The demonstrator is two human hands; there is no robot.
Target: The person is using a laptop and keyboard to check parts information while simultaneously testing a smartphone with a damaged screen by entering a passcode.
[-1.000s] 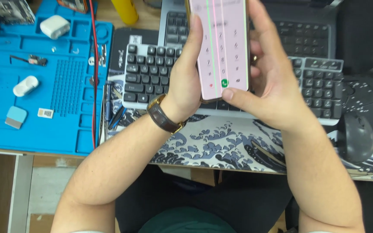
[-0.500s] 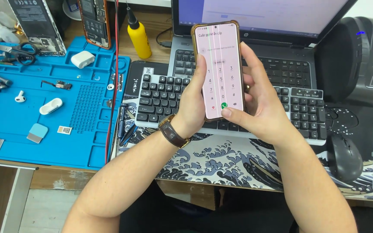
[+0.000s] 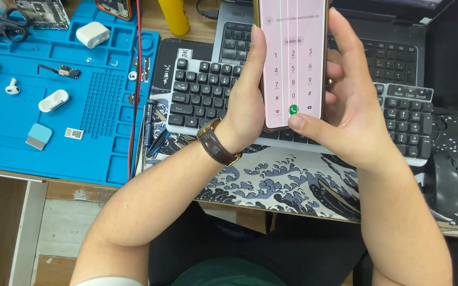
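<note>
a: what are the hands doing?

b: both grip a smartphone, held upright above the keyboard. the left hand wraps its left edge, thumb lying up along the side. the right hand closes round the right edge, its thumb tip resting on the bottom of the screen, at the green call button.

a: and the screen?

b: lit, pale pink, a dial pad on it, with thin vertical lines running down the glass.

a: anything on the wrist?

b: a brown-strapped watch on the left one.

a: what lies around?

b: under the keyboard, a desk mat printed with waves. behind, a laptop. to the right, a dark mouse. to the left, a blue work mat on the desk, carrying a white earbud case, a loose earbud, scissors and small parts. a red cable runs down its right edge, and a yellow bottle stands beyond.
</note>
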